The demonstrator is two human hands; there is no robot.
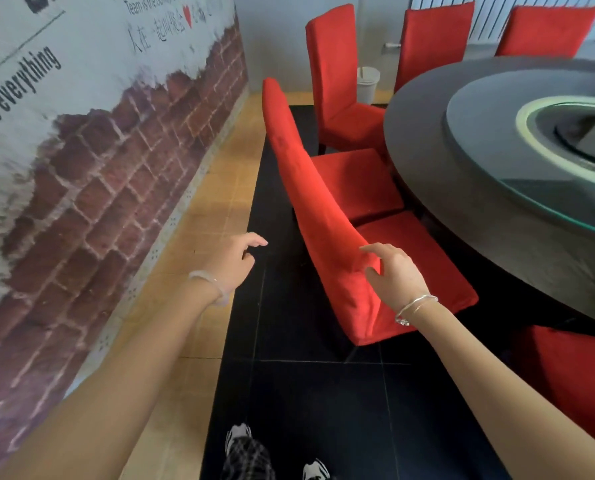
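At right hand (pixel 398 275): plush red chair back (pixel 323 216)

Chair (pixel 323 220) btwn wall (pixel 81 168) left & table (pixel 424 133) right.

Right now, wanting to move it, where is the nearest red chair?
In the head view the nearest red chair stands centre frame, at the left edge of the round table, its backrest corner by the right hand.

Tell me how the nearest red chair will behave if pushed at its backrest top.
The chair is tall-backed, so pushing up high, near the right hand, may tip it before it slides. Its fabric cover looks loose and could shift when gripped. The smooth dark floor probably helps sliding.
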